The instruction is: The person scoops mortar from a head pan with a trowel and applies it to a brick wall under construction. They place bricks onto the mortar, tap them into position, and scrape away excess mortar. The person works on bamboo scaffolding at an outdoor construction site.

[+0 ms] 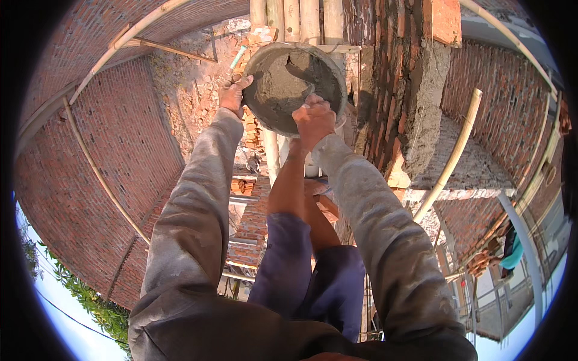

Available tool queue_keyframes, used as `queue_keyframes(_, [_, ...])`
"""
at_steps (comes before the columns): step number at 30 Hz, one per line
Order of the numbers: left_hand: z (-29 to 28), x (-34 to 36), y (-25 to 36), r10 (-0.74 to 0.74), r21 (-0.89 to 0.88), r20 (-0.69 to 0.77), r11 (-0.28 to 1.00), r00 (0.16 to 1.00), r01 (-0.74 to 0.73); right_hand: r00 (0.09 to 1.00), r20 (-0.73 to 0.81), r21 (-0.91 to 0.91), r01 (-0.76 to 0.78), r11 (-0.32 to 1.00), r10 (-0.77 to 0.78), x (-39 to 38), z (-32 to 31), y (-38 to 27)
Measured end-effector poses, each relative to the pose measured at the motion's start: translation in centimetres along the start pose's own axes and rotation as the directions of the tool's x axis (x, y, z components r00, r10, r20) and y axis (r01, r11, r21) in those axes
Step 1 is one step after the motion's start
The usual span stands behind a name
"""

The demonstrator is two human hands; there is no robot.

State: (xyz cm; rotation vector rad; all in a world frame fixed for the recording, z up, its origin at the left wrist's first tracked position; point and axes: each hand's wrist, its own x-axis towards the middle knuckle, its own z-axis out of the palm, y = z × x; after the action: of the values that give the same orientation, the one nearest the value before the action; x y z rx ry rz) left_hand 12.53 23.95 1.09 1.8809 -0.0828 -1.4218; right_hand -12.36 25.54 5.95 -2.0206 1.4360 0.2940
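Observation:
In front of me a round dark tub (pixel 251 59) holds wet grey mortar (pixel 272 87). My left hand (pixel 233 97) grips the tub's left rim, thumb on top. My right hand (pixel 315 122) is closed over the right part of the tub, around the handle of a trowel (pixel 304 73). The trowel's mortar-coated blade lies in the mix, so its outline is hard to make out. The handle itself is hidden by my fingers.
Bamboo poles (pixel 291 21) lie side by side beyond the tub. A brick wall (pixel 388 78) smeared with mortar rises on the right, an orange brick (pixel 444 21) on it. A slanting bamboo pole (pixel 451 153) stands at right. Loose bricks (pixel 253 135) lie below.

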Motion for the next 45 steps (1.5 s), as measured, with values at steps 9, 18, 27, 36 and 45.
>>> queue_keyframes(9, [3.7,-7.7,-4.3,0.187,-0.24,0.024,0.955,0.982,-0.176,0.995,-0.095,-0.256,-0.038,0.966,0.014,-8.1,-8.2,6.9])
queue_keyframes(18, [9.6,-9.4,-4.5,0.331,-0.083,-0.014,0.94,0.944,-0.331,0.999,0.009,0.241,0.046,0.97,-0.05,-11.4,0.0,2.8])
queue_keyframes(27, [8.5,-8.8,-5.2,0.428,0.028,0.143,0.9,0.893,-0.435,0.987,-0.106,-0.271,0.09,0.958,-0.123,-5.8,-6.4,8.4])
queue_keyframes(36, [6.6,-8.8,-3.9,0.266,-0.072,-0.002,0.961,0.964,-0.266,0.995,-0.056,0.361,-0.053,0.931,0.079,-11.5,-1.5,11.0])
queue_keyframes(45, [7.4,-8.6,-6.6,0.277,-0.23,0.035,0.937,0.96,-0.262,0.999,0.005,0.675,0.036,0.737,-0.052,-7.8,6.9,9.0])
